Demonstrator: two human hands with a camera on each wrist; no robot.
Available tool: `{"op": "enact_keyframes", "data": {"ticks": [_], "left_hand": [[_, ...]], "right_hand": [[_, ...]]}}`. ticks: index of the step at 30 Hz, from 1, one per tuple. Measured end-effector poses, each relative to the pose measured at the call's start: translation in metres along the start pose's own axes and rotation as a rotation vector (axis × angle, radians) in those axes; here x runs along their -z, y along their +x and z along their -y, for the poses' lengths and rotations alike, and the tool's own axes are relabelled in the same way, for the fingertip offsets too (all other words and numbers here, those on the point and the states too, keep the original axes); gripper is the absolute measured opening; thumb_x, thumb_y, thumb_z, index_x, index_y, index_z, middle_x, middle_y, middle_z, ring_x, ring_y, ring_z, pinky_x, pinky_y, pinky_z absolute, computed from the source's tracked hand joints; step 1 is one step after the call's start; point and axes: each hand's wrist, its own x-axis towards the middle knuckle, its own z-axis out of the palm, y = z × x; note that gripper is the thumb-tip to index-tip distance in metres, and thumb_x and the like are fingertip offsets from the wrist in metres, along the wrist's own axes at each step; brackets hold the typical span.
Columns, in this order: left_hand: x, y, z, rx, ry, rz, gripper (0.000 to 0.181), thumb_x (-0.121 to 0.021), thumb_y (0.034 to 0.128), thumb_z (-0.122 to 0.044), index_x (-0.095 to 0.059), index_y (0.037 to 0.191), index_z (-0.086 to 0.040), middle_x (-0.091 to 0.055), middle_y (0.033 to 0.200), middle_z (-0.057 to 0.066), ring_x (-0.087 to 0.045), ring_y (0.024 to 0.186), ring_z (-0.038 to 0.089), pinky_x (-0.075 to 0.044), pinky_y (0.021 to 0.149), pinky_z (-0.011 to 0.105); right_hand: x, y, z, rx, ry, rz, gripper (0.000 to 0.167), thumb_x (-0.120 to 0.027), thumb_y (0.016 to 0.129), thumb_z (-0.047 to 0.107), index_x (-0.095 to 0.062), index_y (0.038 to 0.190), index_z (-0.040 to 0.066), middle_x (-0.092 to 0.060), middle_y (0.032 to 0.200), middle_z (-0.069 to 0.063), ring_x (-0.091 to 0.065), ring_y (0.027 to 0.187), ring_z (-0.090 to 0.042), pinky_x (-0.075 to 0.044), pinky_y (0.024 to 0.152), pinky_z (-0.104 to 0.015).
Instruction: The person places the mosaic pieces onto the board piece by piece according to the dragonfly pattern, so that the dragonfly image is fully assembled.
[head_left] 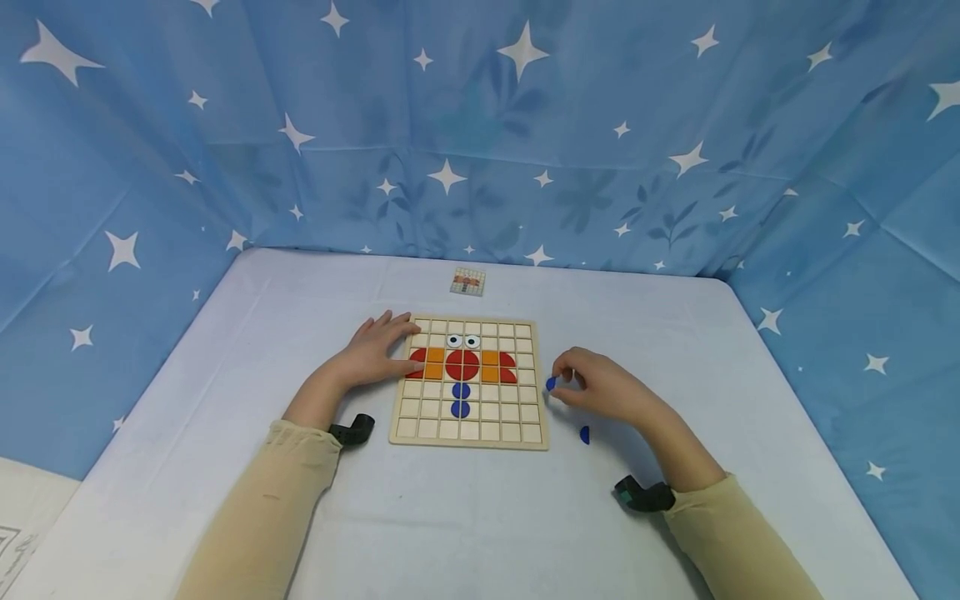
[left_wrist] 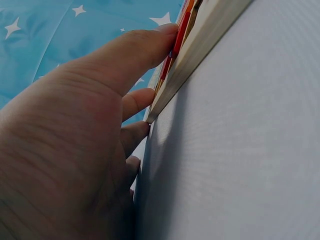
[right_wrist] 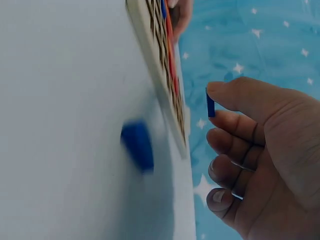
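A wooden grid board [head_left: 510, 432] lies on the table with red, orange and blue pieces and two eye pieces set in its squares. My left hand [head_left: 371, 350] rests at the board's left edge, fingers extended; its thumb touches a red piece [left_wrist: 181, 34]. Just off the board's right side, my right hand [head_left: 603, 385] pinches a small blue piece [right_wrist: 210, 103] between thumb and index finger. Another blue piece, a half circle [head_left: 585, 435], lies on the table below that hand. Two columns of blue half circles [head_left: 461, 409] sit below the red circle [head_left: 462, 365].
Behind the board lies a small card [head_left: 468, 282] with a similar picture on a grid. Dark wrist devices [head_left: 647, 495] are on both forearms. A blue star-patterned curtain [head_left: 480, 125] surrounds the white-covered table [head_left: 480, 525].
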Motion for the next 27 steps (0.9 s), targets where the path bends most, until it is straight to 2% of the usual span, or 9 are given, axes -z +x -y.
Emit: {"op": "enact_keyframes", "data": {"ticks": [7, 18, 27], "left_hand": [[0.001, 0.0, 0.0, -0.002, 0.003, 0.0, 0.074, -0.069, 0.0852, -0.058, -0.046, 0.145, -0.021, -0.023, 0.165, 0.007, -0.006, 0.155, 0.036, 0.001, 0.126, 0.053], [0.0, 0.001, 0.001, -0.003, 0.008, 0.002, 0.074, -0.068, 0.0853, -0.059, -0.046, 0.145, -0.021, -0.023, 0.165, 0.008, -0.006, 0.154, 0.036, 0.001, 0.125, 0.054], [-0.001, 0.001, 0.002, -0.005, 0.007, -0.006, 0.072, -0.068, 0.0865, -0.057, -0.046, 0.146, -0.021, -0.024, 0.165, 0.007, -0.007, 0.155, 0.035, 0.0, 0.126, 0.054]], "right_hand": [[-0.008, 0.014, 0.031, 0.046, 0.01, 0.016, 0.024, -0.074, 0.088, 0.028, -0.06, 0.104, 0.016, -0.058, 0.091, -0.001, -0.047, 0.072, -0.011, -0.044, 0.063, -0.025], [-0.034, 0.037, 0.077, 0.148, -0.022, 0.061, 0.024, -0.073, 0.089, 0.032, -0.064, 0.105, 0.016, -0.06, 0.091, 0.006, -0.056, 0.083, -0.011, -0.051, 0.075, -0.026], [-0.053, 0.045, 0.1, 0.132, -0.012, 0.1, 0.026, -0.072, 0.089, 0.039, -0.062, 0.104, 0.021, -0.059, 0.091, 0.008, -0.055, 0.083, -0.009, -0.049, 0.072, -0.023]]}}
